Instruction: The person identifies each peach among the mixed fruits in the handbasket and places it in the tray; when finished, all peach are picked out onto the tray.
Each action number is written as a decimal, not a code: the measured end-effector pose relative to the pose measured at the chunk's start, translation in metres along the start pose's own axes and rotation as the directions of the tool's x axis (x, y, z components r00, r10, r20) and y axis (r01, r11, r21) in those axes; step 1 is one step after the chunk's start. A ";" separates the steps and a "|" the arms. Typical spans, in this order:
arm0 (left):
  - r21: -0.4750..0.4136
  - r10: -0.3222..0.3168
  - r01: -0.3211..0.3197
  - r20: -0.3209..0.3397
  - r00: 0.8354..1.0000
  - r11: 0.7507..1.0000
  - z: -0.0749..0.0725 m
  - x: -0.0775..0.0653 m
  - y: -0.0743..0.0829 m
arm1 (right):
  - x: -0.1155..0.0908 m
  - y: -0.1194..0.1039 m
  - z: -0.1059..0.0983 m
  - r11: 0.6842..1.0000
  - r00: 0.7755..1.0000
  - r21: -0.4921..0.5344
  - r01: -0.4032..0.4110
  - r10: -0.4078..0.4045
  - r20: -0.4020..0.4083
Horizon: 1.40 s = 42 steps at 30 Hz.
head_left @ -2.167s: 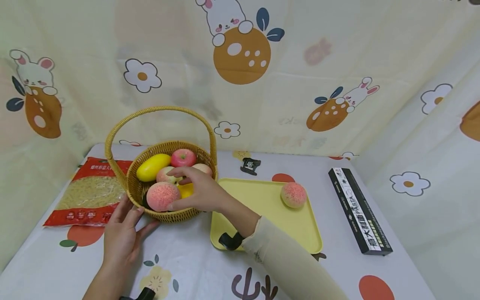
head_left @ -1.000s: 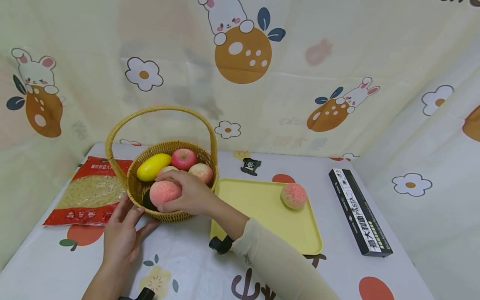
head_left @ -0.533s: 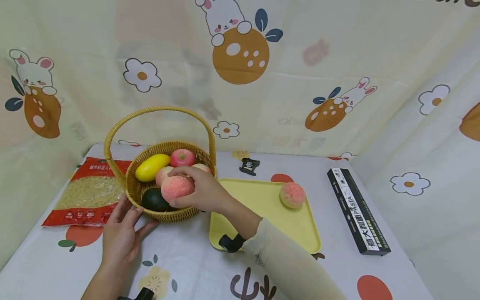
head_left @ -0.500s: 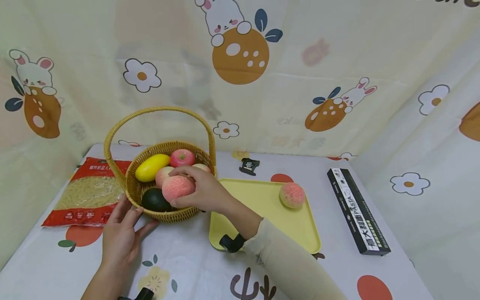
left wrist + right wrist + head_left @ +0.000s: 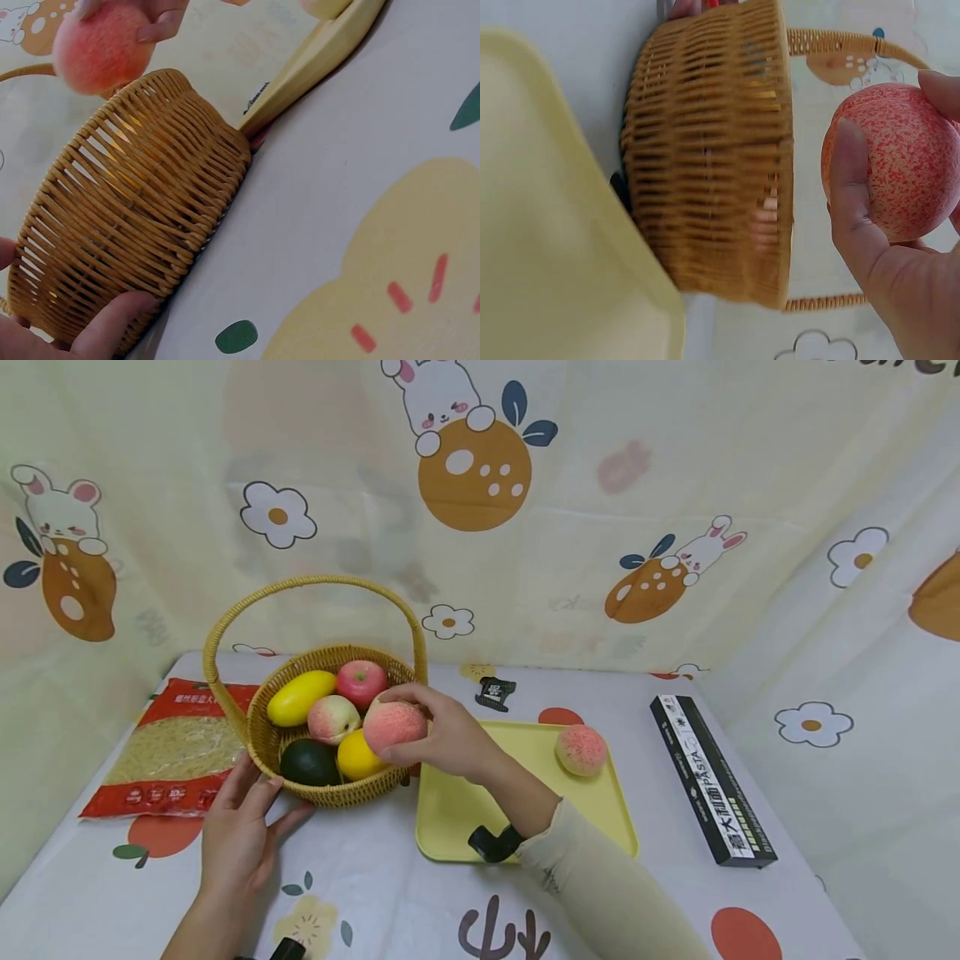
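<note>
My right hand (image 5: 442, 735) grips a pink peach (image 5: 395, 727) above the right side of a wicker basket (image 5: 352, 793). In the right wrist view, thumb and fingers wrap round the peach (image 5: 892, 161), which is above the rim. My left hand (image 5: 236, 839) holds the basket's front left side, with its thumb (image 5: 124, 319) against the weave. Inside the basket lie a yellow mango (image 5: 302, 698), a red apple (image 5: 362, 683), a paler peach (image 5: 333, 720), a dark green avocado (image 5: 310, 762) and a yellow lemon (image 5: 356, 758). The held peach hides part of the contents.
A yellow tray (image 5: 480, 827) lies right of the basket, bearing another peach (image 5: 581, 750). A red bag of pasta (image 5: 176, 747) lies to the left. At right is a black pasta box (image 5: 712, 781). Behind the tray sits a small black packet (image 5: 496, 693).
My right hand has taken the peach from above the avocado and moved it rightward past the lemon. Avocado and lemon are now uncovered. The left hand stays on the basket.
</note>
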<state>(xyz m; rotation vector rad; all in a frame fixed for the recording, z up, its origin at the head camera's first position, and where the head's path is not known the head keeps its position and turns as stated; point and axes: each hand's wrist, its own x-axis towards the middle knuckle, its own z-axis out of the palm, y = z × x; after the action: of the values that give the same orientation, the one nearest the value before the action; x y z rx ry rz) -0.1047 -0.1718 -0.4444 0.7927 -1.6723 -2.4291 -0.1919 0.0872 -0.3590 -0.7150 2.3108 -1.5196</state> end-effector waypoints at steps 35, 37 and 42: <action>-0.009 0.012 -0.012 -0.011 1.000 1.000 0.000 -0.001 0.000 | -0.037 0.076 -0.095 0.974 0.947 0.133 -0.185 0.213 -0.240; -0.004 0.011 -0.011 -0.013 1.000 1.000 0.000 -0.001 0.000 | -0.037 0.079 -0.094 0.971 0.944 0.130 -0.200 0.227 -0.238; 0.012 0.012 -0.012 -0.007 1.000 1.000 0.000 -0.001 0.000 | -0.033 0.086 -0.086 0.965 0.943 0.131 -0.227 0.251 -0.217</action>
<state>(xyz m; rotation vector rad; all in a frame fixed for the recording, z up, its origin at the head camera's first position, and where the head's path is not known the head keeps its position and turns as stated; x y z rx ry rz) -0.1040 -0.1713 -0.4444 0.7892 -1.6855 -2.4077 -0.2277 0.1989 -0.4035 -0.2266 2.3553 -1.6674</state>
